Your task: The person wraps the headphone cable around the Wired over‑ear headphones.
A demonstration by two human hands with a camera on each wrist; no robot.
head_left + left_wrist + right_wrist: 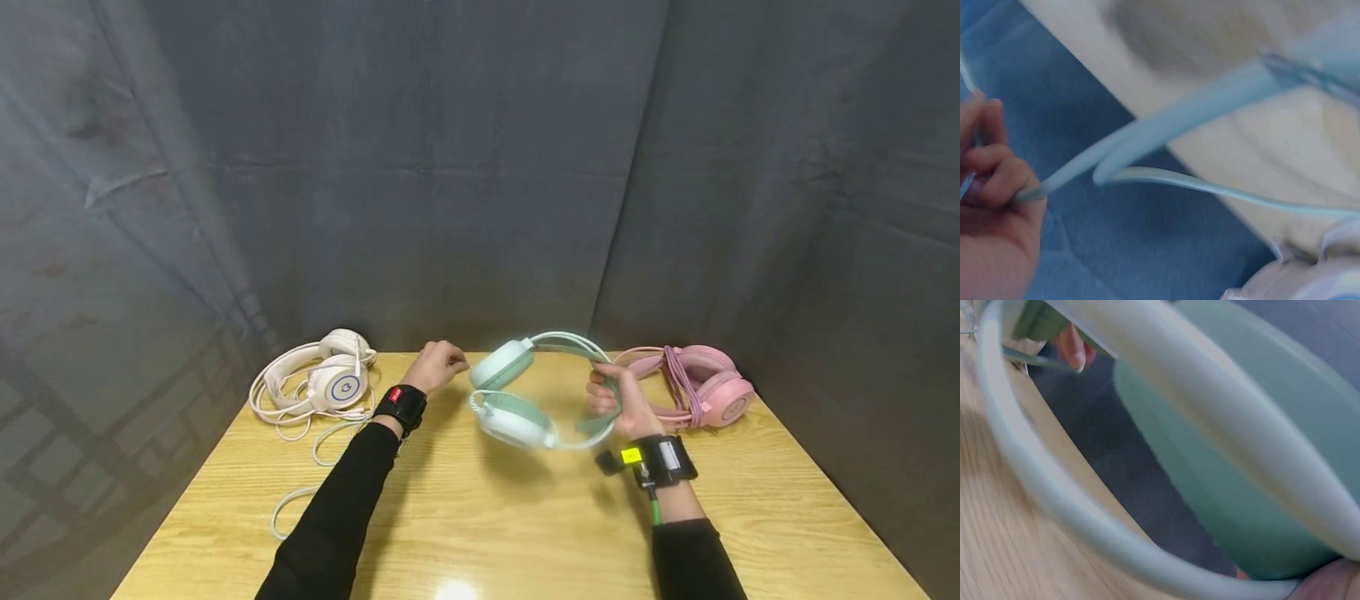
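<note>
Mint-green over-ear headphones (pixel 516 420) are held above the table, ear cups toward the left. My right hand (pixel 626 400) grips their padded headband (pixel 1210 512) at its top, thumb on the near side. Left of the ear cups, my left hand (pixel 437 365) has its fingers curled around a thin mint cable (pixel 1147 134). That cable trails down past the left wrist, blurred close to the camera, and loops of it lie on the table by the left forearm. Part of the cable between the left hand and the ear cups is hard to make out.
White headphones (pixel 341 385) with a round blue logo and loose cable lie at the table's back left. Pink headphones (pixel 723 400) with a bundled cable lie at the back right, behind the right hand. The wooden table (pixel 480 517) ends at grey cloth (pixel 420 208) behind.
</note>
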